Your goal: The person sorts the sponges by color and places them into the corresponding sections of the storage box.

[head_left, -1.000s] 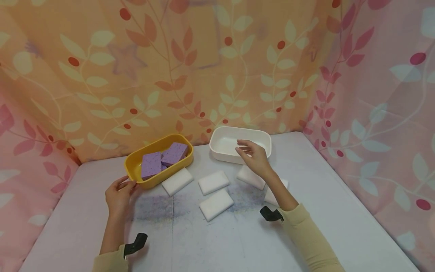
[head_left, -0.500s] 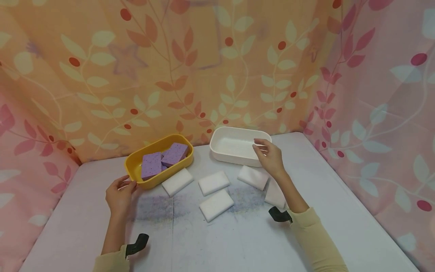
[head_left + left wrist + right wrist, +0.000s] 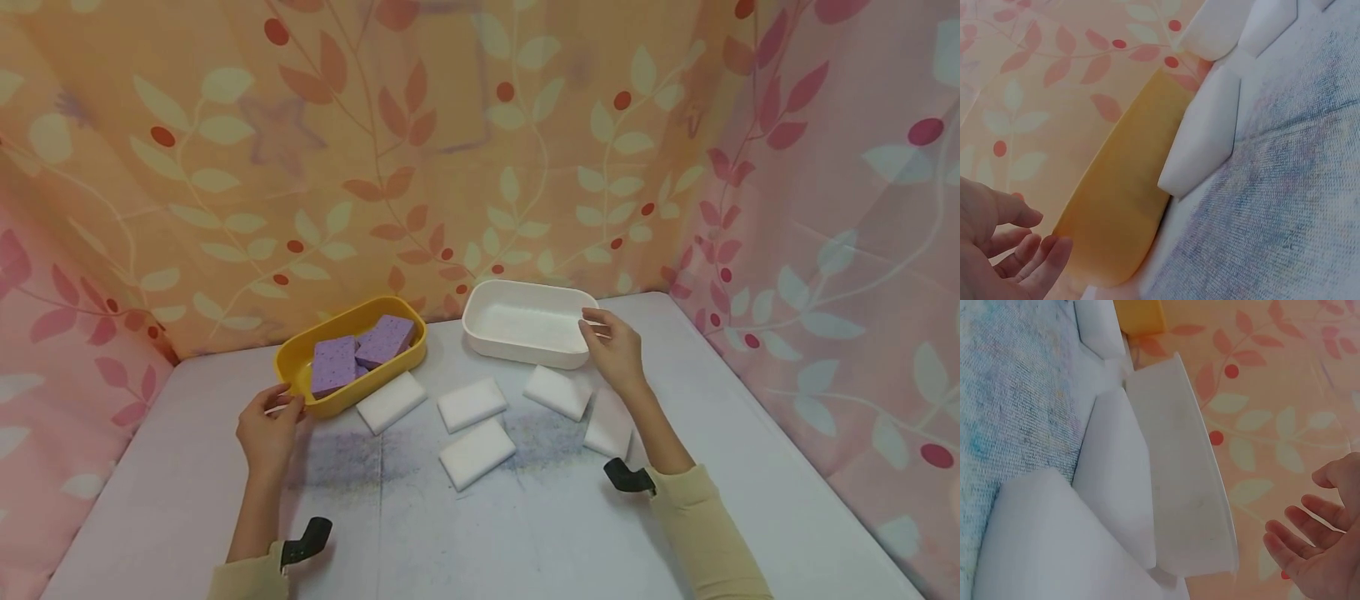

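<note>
In the head view, my left hand (image 3: 267, 429) is at the near left corner of a yellow bin (image 3: 386, 392), which holds several purple sponges (image 3: 334, 365). The left wrist view shows its thumb and loosely bent fingers apart, fingertips right at the bin's rim (image 3: 1107, 212). My right hand (image 3: 617, 350) is beside the right end of a white bin (image 3: 517, 346), holding nothing. Its fingers are spread and relaxed in the right wrist view. Several white sponge blocks lie in front of the bins, among them one (image 3: 392, 402) against the yellow bin and one (image 3: 477, 452) nearest the middle.
Two more white blocks, one below the white bin (image 3: 557, 392) and another (image 3: 609, 425) under the right forearm, lie on the pale table (image 3: 435, 542). Floral curtains (image 3: 450, 150) enclose the back and sides. A black wrist mount (image 3: 630, 477) juts inward from the right sleeve.
My right hand has moved rightward from over the white bin to beside its right end. My left hand has shifted very slightly at the yellow bin's corner. Bins and sponges have stayed put.
</note>
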A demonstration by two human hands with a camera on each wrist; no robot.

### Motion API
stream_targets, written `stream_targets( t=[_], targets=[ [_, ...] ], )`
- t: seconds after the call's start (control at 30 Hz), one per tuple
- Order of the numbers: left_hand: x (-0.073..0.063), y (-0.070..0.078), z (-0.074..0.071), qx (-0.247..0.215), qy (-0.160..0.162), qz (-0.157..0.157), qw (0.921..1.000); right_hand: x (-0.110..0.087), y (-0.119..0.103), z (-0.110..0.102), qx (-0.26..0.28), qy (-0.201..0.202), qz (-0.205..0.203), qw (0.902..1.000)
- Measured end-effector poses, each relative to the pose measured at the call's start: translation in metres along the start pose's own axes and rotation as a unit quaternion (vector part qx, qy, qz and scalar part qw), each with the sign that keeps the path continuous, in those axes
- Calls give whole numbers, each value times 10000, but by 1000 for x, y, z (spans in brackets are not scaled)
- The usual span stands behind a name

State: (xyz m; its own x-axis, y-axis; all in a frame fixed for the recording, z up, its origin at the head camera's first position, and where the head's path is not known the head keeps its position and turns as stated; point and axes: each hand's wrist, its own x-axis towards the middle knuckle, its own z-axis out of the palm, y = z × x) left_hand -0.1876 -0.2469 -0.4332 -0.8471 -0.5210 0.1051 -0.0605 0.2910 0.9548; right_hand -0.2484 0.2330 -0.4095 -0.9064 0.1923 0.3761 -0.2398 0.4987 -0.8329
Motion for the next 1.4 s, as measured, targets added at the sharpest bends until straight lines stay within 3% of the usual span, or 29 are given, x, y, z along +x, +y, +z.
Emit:
stream_targets(
  t=[0.43,0.77,1.0,1.23,1.4],
  targets=[
    [-9,14,10,280,-218,631,9974,4,17,-11,-268,279,397,9985],
    [-21,23,21,265,-767,899,9926,4,31,-15,-286,335,533,9976],
    [-26,21,32,145,-1293,1267,9834,3,35,-15,-386,168,671,9969],
    [-29,16,41,535,-2171,734,9719,1,39,-13,-217,-53,873,9959],
    [-25,4,50,913,-2516,616,9615,0,42,-11,-134,-127,997,9948]
  ],
)
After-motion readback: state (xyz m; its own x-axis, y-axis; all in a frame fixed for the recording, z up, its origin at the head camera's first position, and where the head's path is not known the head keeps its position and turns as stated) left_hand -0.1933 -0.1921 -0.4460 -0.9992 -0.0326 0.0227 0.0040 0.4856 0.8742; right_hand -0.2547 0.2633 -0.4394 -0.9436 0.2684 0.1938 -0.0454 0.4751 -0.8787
